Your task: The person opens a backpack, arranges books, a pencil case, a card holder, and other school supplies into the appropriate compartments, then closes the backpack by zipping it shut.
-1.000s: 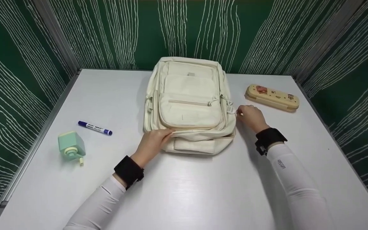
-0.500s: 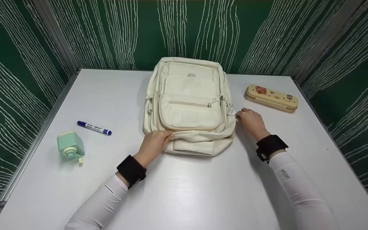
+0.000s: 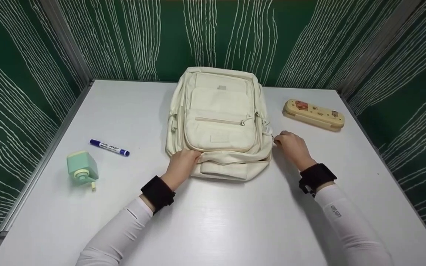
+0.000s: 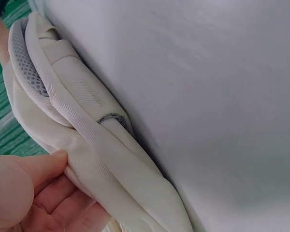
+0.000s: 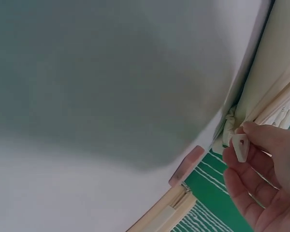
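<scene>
A cream backpack [image 3: 220, 99] lies on the white table with its front pocket facing up. At its near left corner my left hand [image 3: 182, 162] pinches the fabric along the edge. In the left wrist view the thumb presses on the cloth of the backpack [image 4: 96, 140], with the other fingers curled beneath. My right hand [image 3: 293, 147] is at the bag's right side. Close up in the right wrist view, its thumb and forefinger pinch a small white zipper pull [image 5: 240, 147] beside the bag's zipper seam. The other fingers are loosely curled.
A yellow pencil case [image 3: 313, 114] with printed pictures lies right of the backpack. To the left are a blue-capped marker [image 3: 109, 147] and a mint-green pencil sharpener [image 3: 82, 166] with a crank. Green panels with white streaks [image 3: 213, 37] wall in the table.
My right hand has moved a little down the bag's right side, toward me, with the zipper pull. The left hand keeps its hold on the near edge, its wrist shifted slightly right.
</scene>
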A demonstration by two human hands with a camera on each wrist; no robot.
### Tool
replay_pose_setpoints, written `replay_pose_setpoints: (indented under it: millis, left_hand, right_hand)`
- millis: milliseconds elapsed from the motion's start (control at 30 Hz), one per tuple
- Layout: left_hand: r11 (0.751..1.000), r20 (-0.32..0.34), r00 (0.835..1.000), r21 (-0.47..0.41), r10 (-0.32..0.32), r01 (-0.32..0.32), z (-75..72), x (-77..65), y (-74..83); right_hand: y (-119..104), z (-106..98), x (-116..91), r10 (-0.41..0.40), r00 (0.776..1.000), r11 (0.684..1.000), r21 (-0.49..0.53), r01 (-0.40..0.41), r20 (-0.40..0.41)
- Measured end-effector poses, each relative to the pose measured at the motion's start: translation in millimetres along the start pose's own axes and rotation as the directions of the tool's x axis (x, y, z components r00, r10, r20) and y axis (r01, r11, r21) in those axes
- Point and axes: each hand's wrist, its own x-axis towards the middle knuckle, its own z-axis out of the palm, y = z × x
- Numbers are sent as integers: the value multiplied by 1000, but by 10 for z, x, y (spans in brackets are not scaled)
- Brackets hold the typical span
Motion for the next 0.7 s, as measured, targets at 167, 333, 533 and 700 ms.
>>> replay_pose_setpoints:
  millis: [167,333,533,700]
  left_hand:
    - [1000,-23,1000,-21,6,-7,-2,-3,14]
    - [999,-24,1000,-35,11,-12,-5,3,21]
    - [999,-10,1000,-38,-8,8,1,-6,14]
    - [1000,-17,1000,-28,-12,12,4,-3,11]
  right_hand:
    - [-102,-94,-142,-22,1000,1000,-7,22,7]
    - [-231,-161,-317,-44,999,999,-16,44,-4]
    - [-416,-229,-525,-83,997,996,-26,82,-12]
    - [-593,-313,-669,-121,993,991,-49,121,-3]
